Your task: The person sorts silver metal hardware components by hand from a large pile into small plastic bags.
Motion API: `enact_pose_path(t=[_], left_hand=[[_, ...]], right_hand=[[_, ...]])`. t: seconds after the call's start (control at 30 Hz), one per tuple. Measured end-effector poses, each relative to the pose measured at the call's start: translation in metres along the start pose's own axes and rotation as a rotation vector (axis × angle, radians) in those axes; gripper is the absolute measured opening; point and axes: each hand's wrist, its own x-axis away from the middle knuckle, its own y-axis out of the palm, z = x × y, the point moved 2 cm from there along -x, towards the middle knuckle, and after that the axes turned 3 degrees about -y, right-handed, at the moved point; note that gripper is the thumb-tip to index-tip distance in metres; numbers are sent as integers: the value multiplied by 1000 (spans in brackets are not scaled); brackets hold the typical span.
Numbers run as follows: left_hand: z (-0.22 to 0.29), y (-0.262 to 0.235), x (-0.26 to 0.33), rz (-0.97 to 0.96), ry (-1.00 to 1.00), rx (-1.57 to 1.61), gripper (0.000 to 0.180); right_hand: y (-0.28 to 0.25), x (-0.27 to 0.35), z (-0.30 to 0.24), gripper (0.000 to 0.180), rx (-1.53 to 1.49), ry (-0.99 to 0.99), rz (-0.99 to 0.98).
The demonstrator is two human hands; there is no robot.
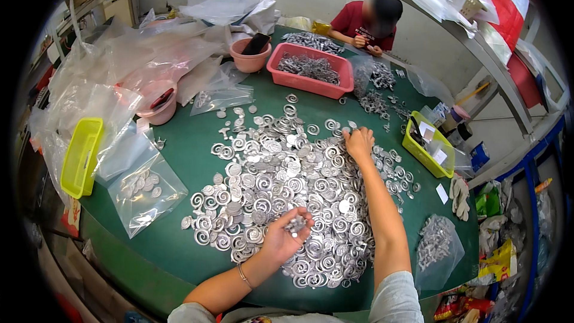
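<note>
A wide heap of silver metal pieces (pixel 275 170), many of them spiral-shaped and others round and flat, covers the middle of the green table. My left hand (pixel 286 236) is palm up over the near part of this heap, its fingers curled round a few small silver metal pieces (pixel 295 224). Stretched further out, my right hand (pixel 360 143) is at the far edge of the heap with its fingertips bent down together among the pieces. What those fingertips grip, if anything, is too small to make out.
A pink basin (pixel 345 87) of metal parts stands at the back, before a person in a red shirt (pixel 348 23). Yellow-green trays (pixel 67 167) flank the table (pixel 173 221). A clear bag of round pieces (pixel 128 203) lies left, a bag of small parts (pixel 457 250) right.
</note>
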Motion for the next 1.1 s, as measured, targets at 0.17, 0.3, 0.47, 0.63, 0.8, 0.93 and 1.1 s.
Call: enact_pose_path(t=[0.17, 0.3, 0.47, 0.63, 0.8, 0.93, 1.1], left_hand=[[2, 1, 6, -183, 16, -127, 26], [2, -8, 0, -321, 41, -131, 32], [13, 18, 12, -70, 190, -132, 43], [14, -11, 2, -201, 159, -61, 24], [10, 1, 4, -238, 8, -56, 17], [6, 0, 5, -196, 8, -120, 21], [7, 5, 15, -91, 26, -151, 29]], right_hand=[[-2, 5, -12, 23, -50, 93, 30], [-24, 18, -25, 14, -215, -116, 188], [-101, 76, -81, 14, -927, -173, -269], [-141, 112, -132, 8, -956, -998, -462], [-67, 39, -91, 26, -846, -315, -302], [-3, 36, -83, 49, -667, -416, -366], [-25, 72, -82, 47, -528, -592, -340]])
